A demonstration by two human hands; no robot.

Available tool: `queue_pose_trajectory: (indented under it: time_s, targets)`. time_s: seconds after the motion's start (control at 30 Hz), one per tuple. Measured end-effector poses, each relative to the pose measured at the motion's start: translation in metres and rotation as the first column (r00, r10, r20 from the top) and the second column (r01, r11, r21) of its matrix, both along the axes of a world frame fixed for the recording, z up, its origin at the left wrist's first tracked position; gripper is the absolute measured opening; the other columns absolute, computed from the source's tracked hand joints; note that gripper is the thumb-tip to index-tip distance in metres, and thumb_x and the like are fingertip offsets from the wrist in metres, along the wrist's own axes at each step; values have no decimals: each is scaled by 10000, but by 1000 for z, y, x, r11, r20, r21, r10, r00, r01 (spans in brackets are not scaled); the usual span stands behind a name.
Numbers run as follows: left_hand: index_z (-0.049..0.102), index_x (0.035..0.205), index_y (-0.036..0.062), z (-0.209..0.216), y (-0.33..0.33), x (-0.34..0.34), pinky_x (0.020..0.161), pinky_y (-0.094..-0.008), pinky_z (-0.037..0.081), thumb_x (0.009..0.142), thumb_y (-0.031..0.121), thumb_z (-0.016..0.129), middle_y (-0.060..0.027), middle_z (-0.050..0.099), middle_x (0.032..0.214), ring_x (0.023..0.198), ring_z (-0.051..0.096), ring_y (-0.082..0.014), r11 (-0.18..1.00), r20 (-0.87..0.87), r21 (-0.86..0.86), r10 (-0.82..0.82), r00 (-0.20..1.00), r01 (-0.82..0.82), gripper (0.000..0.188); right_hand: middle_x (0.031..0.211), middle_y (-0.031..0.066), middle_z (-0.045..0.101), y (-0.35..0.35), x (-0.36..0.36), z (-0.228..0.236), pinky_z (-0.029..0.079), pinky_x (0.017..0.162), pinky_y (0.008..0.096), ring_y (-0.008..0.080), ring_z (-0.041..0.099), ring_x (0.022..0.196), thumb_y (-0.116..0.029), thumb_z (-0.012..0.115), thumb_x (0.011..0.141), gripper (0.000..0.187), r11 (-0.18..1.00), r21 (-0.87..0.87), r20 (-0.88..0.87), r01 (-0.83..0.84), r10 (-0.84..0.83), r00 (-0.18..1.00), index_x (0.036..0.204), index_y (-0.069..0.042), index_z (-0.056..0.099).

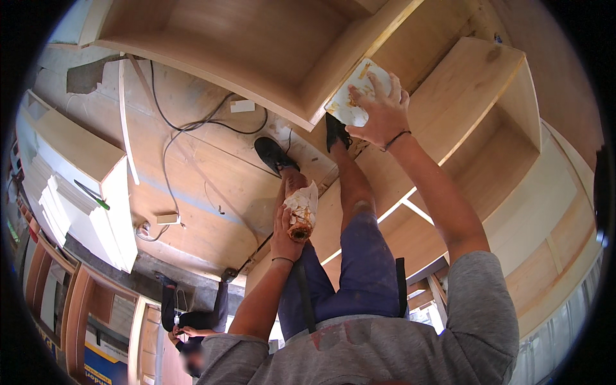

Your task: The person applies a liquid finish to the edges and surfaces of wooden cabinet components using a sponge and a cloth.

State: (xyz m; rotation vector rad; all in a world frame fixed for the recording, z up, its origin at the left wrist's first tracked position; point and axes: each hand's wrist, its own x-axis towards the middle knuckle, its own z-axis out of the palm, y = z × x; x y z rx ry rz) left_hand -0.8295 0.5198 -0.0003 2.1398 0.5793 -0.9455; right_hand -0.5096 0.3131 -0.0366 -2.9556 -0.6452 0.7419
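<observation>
Grey shirt (366, 353): closest to the lens, worn by the person whose forearms reach up and away from it.
Left hand (281, 228): curled around a wrapped bundle (300, 208), above the left knee, a dark band at the wrist.
Bundle: pale, crumpled covering smeared with brown, its dark, rough end pointing back toward the wearer.
Right hand (384, 110): stretched farther out, fingers spread wide across a white slab (350, 110), holding it, thumb along the near edge; a dark band circles this wrist too.
Slab: flat, streaked yellow-brown, overlapping in view the rim of the upper wooden cabinet (224, 45); whether the two touch cannot be told.
Legs: blue shorts (367, 266) above bare shins, dark shoes (273, 154) beyond.
Right side: a second wooden cabinet (471, 93), open-fronted, lies beside the right arm.
Floor: pale boards (199, 167) crossed by a looping black cable (154, 96), with a small white card (242, 106) near its curve.
Left side: a stack of white panels (54, 199), a green-handled tool (101, 203) near its upper edge.
Background: a co-worker (199, 321) in dark trousers, hands together, beside wooden frames (80, 308).
</observation>
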Motion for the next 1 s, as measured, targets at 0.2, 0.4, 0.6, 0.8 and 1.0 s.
queue_pose_trajectory:
  time_s: [0.2,0.4,0.6,0.8,1.0]
  targets:
    - [371,1406,100,-1,5,-3,1013,-409,457,674,209,803,-62,333,1521,1341,420,-308,1000,-14,-7,-7,1000,7,857,1521,122,322,0,-11,9,239,1057,651,493,206,1382,-528,789,581,831,997,-81,-51,15,-19,998,1357,-348,552]
    - [343,1426,109,-1,9,-5,1040,-415,434,707,234,797,-78,334,1530,1322,445,-325,1000,-24,-9,7,1000,-7,860,1526,134,293,15,-59,-15,217,1084,656,497,175,1394,-551,788,586,854,979,189,-13,72,-71,997,1377,-364,527]
    - [382,1394,92,-2,11,-11,1054,-401,423,666,204,801,-94,340,1513,1364,390,-317,1000,32,-20,19,999,-18,848,1504,148,334,26,-71,-35,241,1069,652,505,194,1381,-533,779,596,833,978,194,40,80,-89,995,1371,-362,528]
    - [362,1400,94,-3,15,-12,1044,-402,429,677,213,797,-89,336,1518,1359,395,-319,1000,32,-6,3,999,-3,852,1483,134,376,24,-71,-5,252,1026,665,501,216,1366,-506,784,562,798,990,121,13,75,-77,997,1314,-330,588]
    - [367,1405,95,-3,15,-13,1016,-403,451,685,235,800,-84,336,1517,1340,420,-310,1000,37,-18,1,999,0,851,1486,133,387,27,-46,0,243,1014,665,506,216,1368,-519,777,547,788,997,72,56,39,-43,997,1290,-312,616]
